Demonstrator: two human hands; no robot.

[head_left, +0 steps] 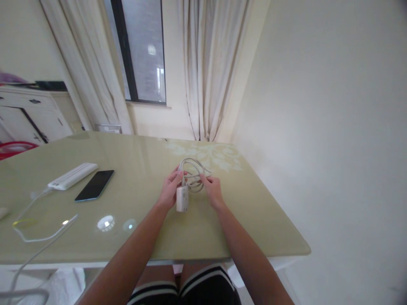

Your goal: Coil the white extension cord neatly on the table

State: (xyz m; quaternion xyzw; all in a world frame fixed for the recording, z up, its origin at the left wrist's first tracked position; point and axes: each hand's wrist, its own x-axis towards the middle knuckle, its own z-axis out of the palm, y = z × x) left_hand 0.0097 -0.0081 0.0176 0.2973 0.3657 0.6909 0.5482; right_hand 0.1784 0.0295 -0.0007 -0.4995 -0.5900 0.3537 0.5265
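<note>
we've a pale cable (pixel 191 159) w/ a white block (pixel 182 199) b/w our 2 hands, at or just over the worktop (pixel 254 220), straight ahead of us; can't tell if it touches. block's boxy, stands upright, a few small marks on its face, too small to read. cable's thin, grey-white, coiled in loose loops just beyond the block.

grips: our l. hand (pixel 171 188) has fingers & thumb round cable where it meets block; our r. hand (pixel 212 190) pinches the r. side of the loops.

count, near to far: 1 block; loops overlap, so no firm no. off to our l., 2 round reflections (pixel 105 223), 1 dark-screened phone (pixel 95 185), 1 white bar (pixel 73 176) next to it, w/ a white lead (pixel 36 241) off its near end; can't tell if 1 lead or 2 there. past the worktop: 1 white cabinet (pixel 34 114) at l., 2 curtains (pixel 208 67), 1 window (pixel 146 51).

edges: front edge passes under our forearms; r. edge slants away alongside the wall (pixel 333 127). we've elbow room b/w r. forearm & r. edge, more b/w phone & l. hand, & past the loops up to the back edge.
</note>
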